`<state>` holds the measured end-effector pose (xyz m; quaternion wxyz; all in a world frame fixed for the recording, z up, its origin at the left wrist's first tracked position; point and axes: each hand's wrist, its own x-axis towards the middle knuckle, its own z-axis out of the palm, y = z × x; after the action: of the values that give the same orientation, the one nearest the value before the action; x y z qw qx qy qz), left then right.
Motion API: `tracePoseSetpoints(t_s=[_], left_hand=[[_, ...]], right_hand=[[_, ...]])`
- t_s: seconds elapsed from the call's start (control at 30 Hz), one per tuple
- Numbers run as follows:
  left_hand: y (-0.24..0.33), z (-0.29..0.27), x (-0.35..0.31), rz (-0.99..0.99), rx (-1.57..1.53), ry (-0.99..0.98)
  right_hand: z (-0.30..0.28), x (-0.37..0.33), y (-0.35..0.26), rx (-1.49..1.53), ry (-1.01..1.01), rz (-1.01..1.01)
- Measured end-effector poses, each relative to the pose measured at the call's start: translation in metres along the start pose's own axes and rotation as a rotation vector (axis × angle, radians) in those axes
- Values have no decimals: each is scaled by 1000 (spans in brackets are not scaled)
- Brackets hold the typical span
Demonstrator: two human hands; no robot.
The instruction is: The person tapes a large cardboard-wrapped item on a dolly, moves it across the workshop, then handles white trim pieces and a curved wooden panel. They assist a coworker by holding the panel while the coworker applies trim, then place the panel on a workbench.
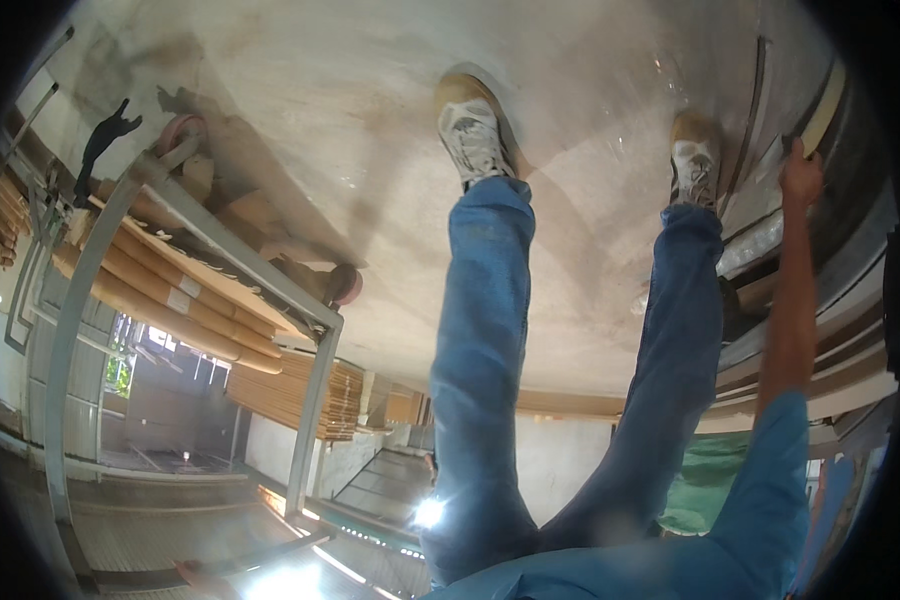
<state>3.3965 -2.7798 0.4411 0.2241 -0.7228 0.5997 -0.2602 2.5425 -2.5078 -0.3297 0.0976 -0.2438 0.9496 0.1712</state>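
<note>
My right arm, in a blue sleeve, reaches along the right side of the view. At its end my right hand (pixel 802 180) is closed at the lower end of a pale yellow strip (pixel 826 110); a small dark piece shows beside the fingers. What the strip belongs to cannot be made out. At the lower left, part of my left hand (pixel 202 578) shows at a grey metal cart rail (pixel 260 553) and seems to grip it. The rest of that hand and its arm are out of view.
The grey wheeled metal cart (pixel 235 255) carries brown cardboard tubes (pixel 185 297). Stacked cardboard sheets (pixel 305 393) stand beyond it. My shoes (pixel 470 135) are on the concrete floor (pixel 580 250). Along the right side lie long layered boards (pixel 850 340) and a clear plastic-wrapped roll (pixel 755 245).
</note>
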Motion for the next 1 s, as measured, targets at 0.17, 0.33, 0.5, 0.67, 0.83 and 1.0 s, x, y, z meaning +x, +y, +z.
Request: tracePoseSetpoints(t_s=[0.17, 0.33, 0.5, 0.67, 0.83, 1.0], left_hand=[[-65, 14, -24, -102, -13, 16], [-126, 14, -57, -210, 24, 19], [-181, 16, -76, -256, 57, 13], [-205, 12, -84, -275, 107, -72], [-161, 23, -93, -368, 28, -19], [-112, 19, -87, -504, -105, 90]], right_hand=[[-74, -133, -229, 965, -288, -476], [-81, -324, -490, 631, -175, -1088], [-101, -469, -682, 383, -499, -1187], [-89, -536, -669, 274, -663, -1336], [-92, -495, -519, 297, -787, -1282], [-168, -405, -334, 258, -699, -1160]])
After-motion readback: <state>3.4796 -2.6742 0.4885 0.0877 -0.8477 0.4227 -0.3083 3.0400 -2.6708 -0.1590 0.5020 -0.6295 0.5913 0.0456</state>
